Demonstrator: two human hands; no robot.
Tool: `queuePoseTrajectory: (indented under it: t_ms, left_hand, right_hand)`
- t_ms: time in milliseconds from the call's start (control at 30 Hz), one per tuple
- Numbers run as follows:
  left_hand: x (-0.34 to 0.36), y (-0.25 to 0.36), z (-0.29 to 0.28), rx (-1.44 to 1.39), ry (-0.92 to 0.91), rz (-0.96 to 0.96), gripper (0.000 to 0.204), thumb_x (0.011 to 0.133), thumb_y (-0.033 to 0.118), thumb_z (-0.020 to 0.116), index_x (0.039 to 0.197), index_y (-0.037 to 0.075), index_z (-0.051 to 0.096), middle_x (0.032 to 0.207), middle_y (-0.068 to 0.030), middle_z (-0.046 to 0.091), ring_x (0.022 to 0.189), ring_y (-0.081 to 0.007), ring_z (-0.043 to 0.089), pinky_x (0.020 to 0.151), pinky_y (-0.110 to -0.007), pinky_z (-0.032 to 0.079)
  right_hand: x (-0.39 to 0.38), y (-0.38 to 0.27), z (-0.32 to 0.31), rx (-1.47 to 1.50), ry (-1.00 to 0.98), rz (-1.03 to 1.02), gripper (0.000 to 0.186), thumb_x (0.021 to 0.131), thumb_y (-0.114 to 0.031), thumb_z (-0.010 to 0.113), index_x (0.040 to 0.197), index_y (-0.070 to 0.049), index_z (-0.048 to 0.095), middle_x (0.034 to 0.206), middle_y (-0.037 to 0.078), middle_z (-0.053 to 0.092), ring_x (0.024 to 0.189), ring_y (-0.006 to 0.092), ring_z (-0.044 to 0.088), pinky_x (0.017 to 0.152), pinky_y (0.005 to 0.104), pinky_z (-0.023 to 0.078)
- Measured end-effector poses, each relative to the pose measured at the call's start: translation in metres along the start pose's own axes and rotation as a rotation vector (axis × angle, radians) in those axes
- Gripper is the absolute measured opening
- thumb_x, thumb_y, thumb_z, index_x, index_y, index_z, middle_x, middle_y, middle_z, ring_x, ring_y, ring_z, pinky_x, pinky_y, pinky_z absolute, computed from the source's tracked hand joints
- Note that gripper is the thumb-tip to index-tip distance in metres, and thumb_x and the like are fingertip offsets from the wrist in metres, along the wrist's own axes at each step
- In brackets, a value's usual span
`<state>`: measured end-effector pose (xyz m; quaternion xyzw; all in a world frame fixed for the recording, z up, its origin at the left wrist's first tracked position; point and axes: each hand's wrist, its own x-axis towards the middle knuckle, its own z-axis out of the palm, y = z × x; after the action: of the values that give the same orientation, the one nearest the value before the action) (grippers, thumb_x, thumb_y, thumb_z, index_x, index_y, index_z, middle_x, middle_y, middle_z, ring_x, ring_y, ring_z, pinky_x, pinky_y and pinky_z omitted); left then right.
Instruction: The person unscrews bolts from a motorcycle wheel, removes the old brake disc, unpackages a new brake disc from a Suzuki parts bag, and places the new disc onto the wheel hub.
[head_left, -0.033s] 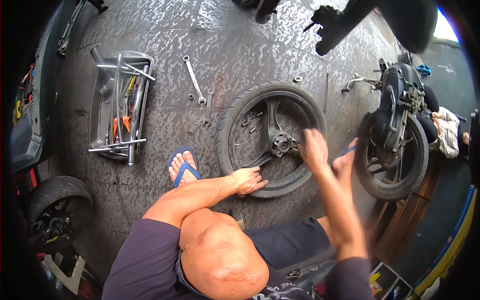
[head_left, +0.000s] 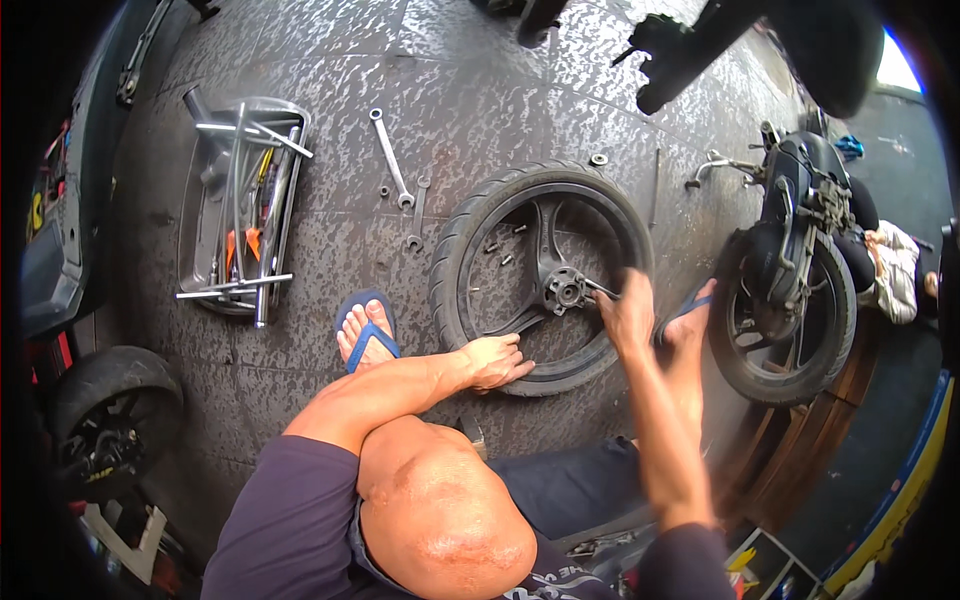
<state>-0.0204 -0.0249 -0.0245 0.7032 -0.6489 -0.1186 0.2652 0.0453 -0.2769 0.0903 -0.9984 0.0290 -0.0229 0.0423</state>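
A spoked motorcycle wheel (head_left: 547,235) with its black tyre (head_left: 447,255) lies flat on the floor in front of me. My left hand (head_left: 494,362) rests on its near edge, the fingers curled over rim and tyre. Over the right-hand spoke, beside the hub (head_left: 565,291), is my right hand (head_left: 628,318). Its fingers are closed and slightly blurred, with the tips close to the spoke; anything between them is hidden. Several small metal pieces (head_left: 507,260) lie on the floor within the wheel's openings.
Left of the wheel are a combination wrench (head_left: 390,160), a second wrench (head_left: 418,215) and a metal tray (head_left: 187,240) with rods and tools. A small round part (head_left: 599,160) and a thin rod (head_left: 656,188) lie beyond. A partly dismantled motorcycle (head_left: 790,260) stands right, another wheel (head_left: 120,410) at left.
My right hand has shifted slightly toward me beside the hub, its forearm swinging a little left. My left hand and the wheel stay in place.
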Motion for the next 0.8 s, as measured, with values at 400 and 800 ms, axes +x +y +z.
queuePoseTrajectory:
  t_ms: [400, 800]
  left_hand:
    - [0.005, 0.0, 0.005, 0.061, -0.022, 0.017, 0.049, 0.087, 0.021, 0.055, 0.132, 0.001, 0.056, 0.086, -0.0045, 0.064, 0.084, -0.0201, 0.064, 0.098, -0.037, 0.041]
    - [0.006, 0.005, -0.005, 0.046, -0.215, -0.021, 0.062, 0.089, 0.026, 0.061, 0.145, 0.003, 0.047, 0.107, -0.0089, 0.068, 0.106, -0.0207, 0.066, 0.114, -0.04, 0.03]
  right_hand:
    - [0.007, -0.029, 0.085, 0.76, 0.089, 1.158, 0.04, 0.087, -0.031, 0.068, 0.097, 0.008, 0.063, 0.099, 0.02, 0.071, 0.091, 0.0337, 0.068, 0.087, 0.043, 0.052]
    - [0.046, -0.054, -0.009, -0.119, -0.33, -0.512, 0.043, 0.079, -0.008, 0.065, 0.121, -0.003, 0.063, 0.12, 0.015, 0.061, 0.114, 0.0348, 0.055, 0.096, 0.0439, 0.043]
